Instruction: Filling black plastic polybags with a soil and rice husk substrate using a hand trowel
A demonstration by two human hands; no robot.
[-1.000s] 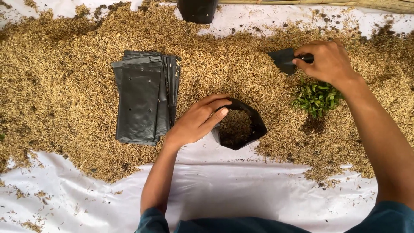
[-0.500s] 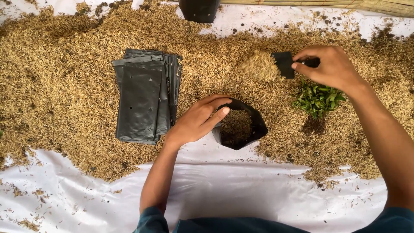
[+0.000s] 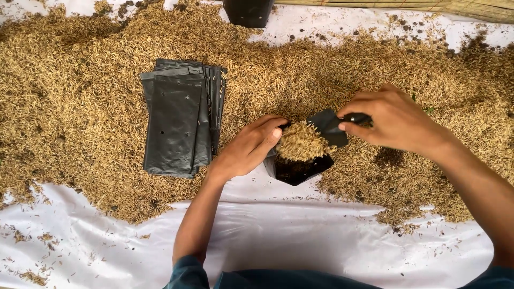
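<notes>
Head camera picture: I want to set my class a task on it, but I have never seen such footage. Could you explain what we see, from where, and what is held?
The camera sits on a person's head and looks down at their own two bare hands; no machine is involved. The left hand holds open the rim of a small black bag. The right hand has a grip on a black scoop, tipping husks over the bag. Underneath lies a white sheet covered by a spread of pale husks, with a stack of flat black bags on top.

A stack of flat black bags (image 3: 182, 118) lies on husks (a black pot (image 3: 246, 12) beyond).
</notes>
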